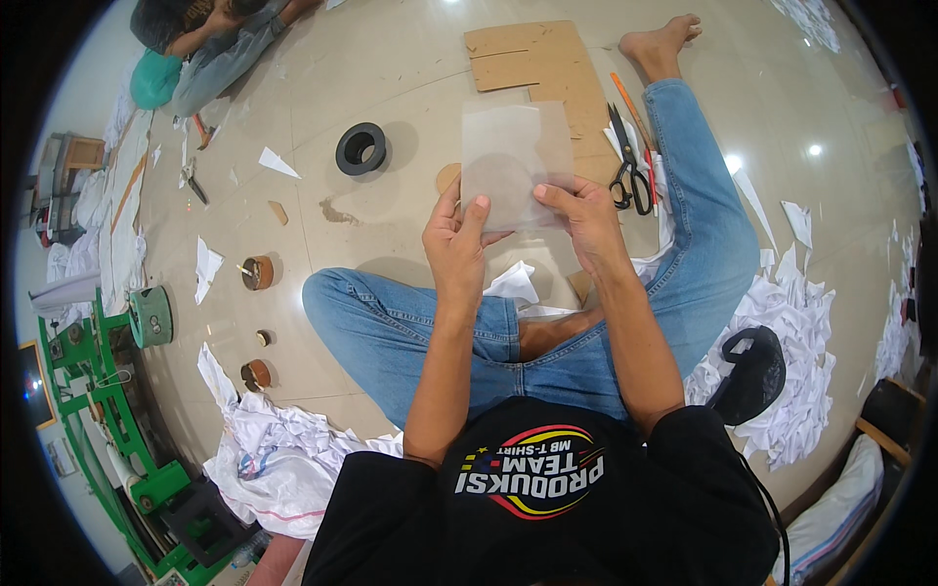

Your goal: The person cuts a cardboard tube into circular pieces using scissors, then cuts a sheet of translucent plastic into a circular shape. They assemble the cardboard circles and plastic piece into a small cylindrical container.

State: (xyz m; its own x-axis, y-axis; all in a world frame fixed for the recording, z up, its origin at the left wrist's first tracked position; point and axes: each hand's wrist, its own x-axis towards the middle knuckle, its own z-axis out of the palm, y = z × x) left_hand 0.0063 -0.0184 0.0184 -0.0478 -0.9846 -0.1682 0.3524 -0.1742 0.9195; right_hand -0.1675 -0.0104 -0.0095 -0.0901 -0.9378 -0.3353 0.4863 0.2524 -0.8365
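Observation:
A translucent whitish rectangular sheet (515,146) is held up in front of me by its lower part. My left hand (457,230) grips its lower left corner, thumb on top and fingers behind. On the lower right, my right hand (586,217) pinches it the same way. Through the sheet the floor shows faintly. Behind and beyond it lies a piece of brown cardboard (576,59) with slits cut in it. Black-handled scissors (630,171) rest to the right of my right hand, alongside an orange-and-red pencil-like stick (633,107).
A black ring-shaped roll (362,149) sits left on the tiled floor. White scraps (782,332) are heaped at right, with a black cap-like item (750,376) on them. A green machine (117,430) stands at left. Another person (230,49) sits far left.

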